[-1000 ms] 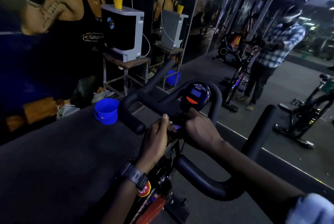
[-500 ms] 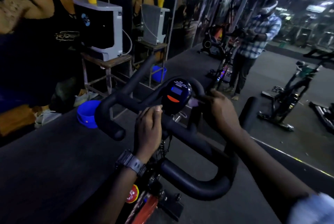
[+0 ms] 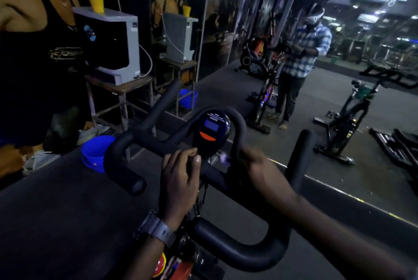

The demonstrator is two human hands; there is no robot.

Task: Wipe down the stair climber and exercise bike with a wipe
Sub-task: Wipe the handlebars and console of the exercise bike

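Observation:
The exercise bike's black padded handlebar (image 3: pixel 237 254) fills the middle of the view, with a small console (image 3: pixel 211 132) that has a blue screen and an orange button. My left hand (image 3: pixel 181 180), a watch on its wrist, grips the centre bar just below the console. My right hand (image 3: pixel 257 162) is blurred and holds the curved bar to the right of the console. A small pale wipe (image 3: pixel 224 158) shows at its fingertips. No stair climber can be made out.
A wall mirror ahead reflects a person in a checked shirt (image 3: pixel 303 53) and other bikes (image 3: pixel 346 121). A blue bucket (image 3: pixel 95 153) sits on the dark floor at left, beside a metal stand (image 3: pixel 119 92) carrying a white machine with a yellow cup.
My right hand has slid from under the console out to the curved bar on its right, taking the wipe along. My left hand has stayed below the console.

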